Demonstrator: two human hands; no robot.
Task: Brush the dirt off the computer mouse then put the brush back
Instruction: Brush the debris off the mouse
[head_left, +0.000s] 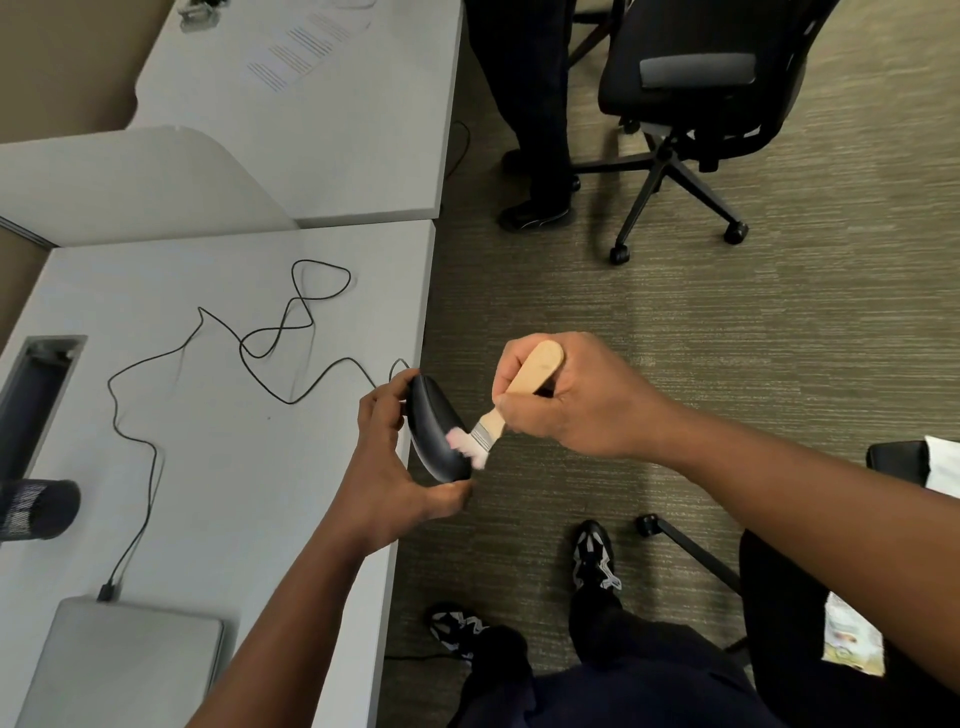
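Head view looks down on a grey bench (218, 467), and right at its right-hand edge, about midway along, the left hand (395, 467) has its grip round the computer mouse (435, 434), fingers curled over the far end and thumb under the near end, lifting it clear of the bench top and just past the edge, over the carpet. Tilted on its side, the black shell faces the right hand (566, 400), whose grip is closed round the pale wooden handle of the brush (511, 402). Handle end pokes up past the knuckles, metal ferrule below the fingers, and the pinkish bristles are touching the mouse's upper face near its nearer half. Bristles look blurred. From the mouse's far end the black cable (249, 343) runs back across the bench in loose loops toward the left edge, then down to a plug at a grey laptop (130, 660) lying closed at the near left corner. A dark cylinder (36, 509) pokes in at the left edge, blurred, and a rectangular cable slot (41, 384) is cut into the bench beyond it. On the carpet, an office chair (696, 104) stands well apart at the far right, beside another person's dark trouser legs (535, 104).
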